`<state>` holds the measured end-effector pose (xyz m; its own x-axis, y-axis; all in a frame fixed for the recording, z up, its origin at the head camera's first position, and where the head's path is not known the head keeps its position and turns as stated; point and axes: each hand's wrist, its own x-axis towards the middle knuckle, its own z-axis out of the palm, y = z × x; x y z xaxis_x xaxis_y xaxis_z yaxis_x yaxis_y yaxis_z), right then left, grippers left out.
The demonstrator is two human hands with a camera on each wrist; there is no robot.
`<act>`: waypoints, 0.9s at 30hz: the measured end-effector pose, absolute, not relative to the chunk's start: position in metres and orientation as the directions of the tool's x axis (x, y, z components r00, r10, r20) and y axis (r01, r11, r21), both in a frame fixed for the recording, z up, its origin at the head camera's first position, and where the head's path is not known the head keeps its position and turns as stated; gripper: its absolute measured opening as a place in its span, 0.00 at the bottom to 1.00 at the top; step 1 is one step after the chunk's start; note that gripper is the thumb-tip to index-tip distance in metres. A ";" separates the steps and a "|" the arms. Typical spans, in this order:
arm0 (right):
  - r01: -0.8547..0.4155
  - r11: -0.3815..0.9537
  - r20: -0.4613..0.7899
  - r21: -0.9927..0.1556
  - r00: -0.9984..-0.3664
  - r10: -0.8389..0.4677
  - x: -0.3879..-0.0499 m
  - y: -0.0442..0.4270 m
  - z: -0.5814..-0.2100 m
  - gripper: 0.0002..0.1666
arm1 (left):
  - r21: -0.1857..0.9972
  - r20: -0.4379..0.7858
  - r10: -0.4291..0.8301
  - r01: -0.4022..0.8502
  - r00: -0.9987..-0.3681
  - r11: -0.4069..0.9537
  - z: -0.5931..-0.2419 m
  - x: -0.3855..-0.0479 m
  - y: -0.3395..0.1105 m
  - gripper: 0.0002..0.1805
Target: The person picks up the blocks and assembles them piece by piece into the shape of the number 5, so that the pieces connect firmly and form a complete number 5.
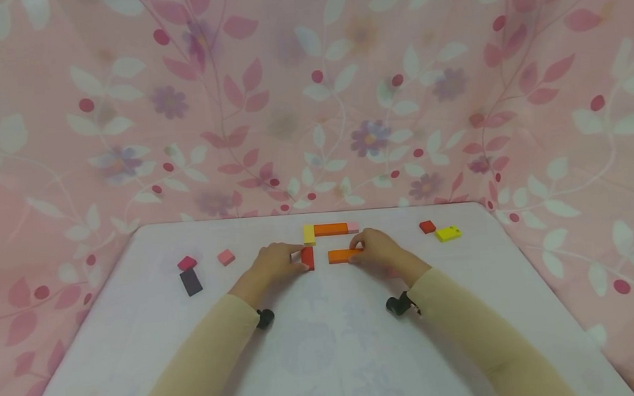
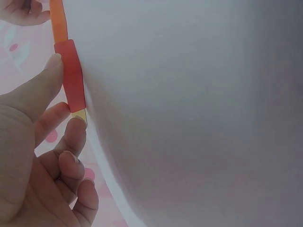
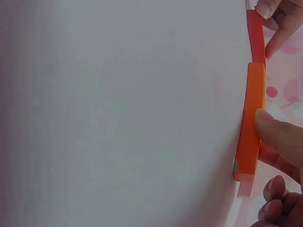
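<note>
On a white-covered table [image 1: 328, 357], both hands work near the middle of the far edge. The left hand [image 1: 274, 263] pinches a red block [image 1: 307, 259] between thumb and index finger, the thumb toward the near end and the index finger toward the far end; its other fingers curl loosely. The right hand [image 1: 380, 253] has thumb and index finger clamped across the right part of a near orange block [image 1: 339, 256], its remaining fingers bent in. The red block points toward the far edge, and the near orange block lies crosswise to its right, a gap between them.

Beyond the red block, in line with it, sits a pale yellow block [image 1: 309, 235] (whether the two touch, I cannot tell). From there a far orange block [image 1: 331, 229] runs parallel to the far edge, with a light pink block [image 1: 353, 227] at its right end.

Toward the table's far left corner lie a crimson block [image 1: 186, 263], a dark grey block [image 1: 191, 282] just nearer, and a salmon block [image 1: 226, 257] to their right. Toward the far right corner, a small red block [image 1: 427, 227] lies just beside a bright yellow block [image 1: 449, 233].
</note>
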<state>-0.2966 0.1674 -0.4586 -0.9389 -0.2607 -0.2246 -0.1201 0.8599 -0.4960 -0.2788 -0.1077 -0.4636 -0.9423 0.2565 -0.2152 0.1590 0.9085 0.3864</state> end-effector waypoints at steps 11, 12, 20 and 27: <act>-0.107 0.842 -0.217 -0.529 -0.942 -0.256 -0.298 0.155 -0.464 0.15 | 0.368 -0.198 0.296 0.209 -0.935 0.906 -0.463 -0.279 -0.104 0.35; -0.121 0.845 -0.210 -0.522 -0.941 -0.264 -0.298 0.154 -0.464 0.15 | 0.365 -0.201 0.295 0.209 -0.934 0.907 -0.463 -0.279 -0.104 0.35; -0.172 0.858 -0.178 -0.485 -0.940 -0.289 -0.298 0.151 -0.464 0.16 | 0.379 -0.222 0.279 0.182 -0.934 0.907 -0.464 -0.278 -0.100 0.35; -0.193 0.858 -0.158 -0.476 -0.941 -0.299 -0.298 0.149 -0.466 0.16 | 0.399 -0.229 0.264 0.157 -0.937 0.903 -0.463 -0.279 -0.100 0.35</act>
<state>-0.2984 0.1491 -0.4660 -0.9412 -0.2988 -0.1577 -0.1928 0.8582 -0.4758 -0.2791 -0.1003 -0.4627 -0.9368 0.2644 -0.2293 0.1574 0.9034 0.3988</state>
